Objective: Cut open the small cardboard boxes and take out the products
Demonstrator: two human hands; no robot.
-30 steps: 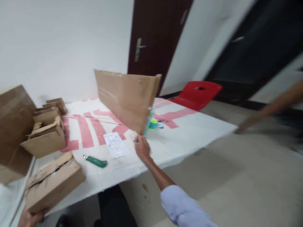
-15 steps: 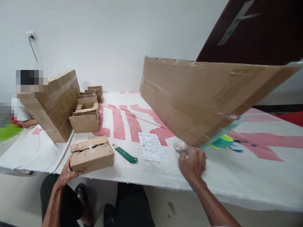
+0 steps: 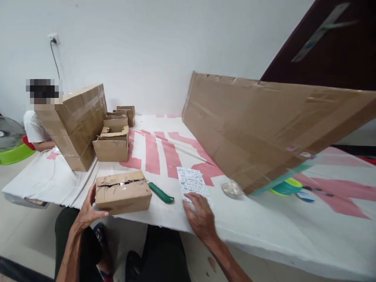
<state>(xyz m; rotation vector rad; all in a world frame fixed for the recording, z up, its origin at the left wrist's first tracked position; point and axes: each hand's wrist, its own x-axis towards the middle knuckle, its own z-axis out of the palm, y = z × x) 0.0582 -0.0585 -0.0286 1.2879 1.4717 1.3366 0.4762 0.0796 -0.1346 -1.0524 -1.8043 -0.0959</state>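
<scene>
A small cardboard box (image 3: 125,197) with a torn slit and dark scribbles along its top rests at the table's front edge. My left hand (image 3: 89,209) grips its left end, thumb along the lower front. Just right of the box lies a green utility knife (image 3: 161,192), its tip end hidden by the box. My right hand (image 3: 201,217) hovers over or touches the near part of a printed paper sheet (image 3: 190,180); contact is hard to judge. Its fingers are slightly bent and apart, with nothing seen in them. A roll of clear tape (image 3: 232,189) lies beyond it to the right.
Open small boxes (image 3: 111,150) line the left, beside a tall stack of taped cartons (image 3: 79,129). A person (image 3: 37,127) sits behind that stack. One large cardboard panel (image 3: 249,125) stands slanted at right, near a yellow-and-teal tape roll (image 3: 286,187). White cloth (image 3: 264,219) covers the table.
My right hand has let go of the clear tape roll and moved left to the paper sheet. My left hand still holds the box. The whole view has shifted slightly.
</scene>
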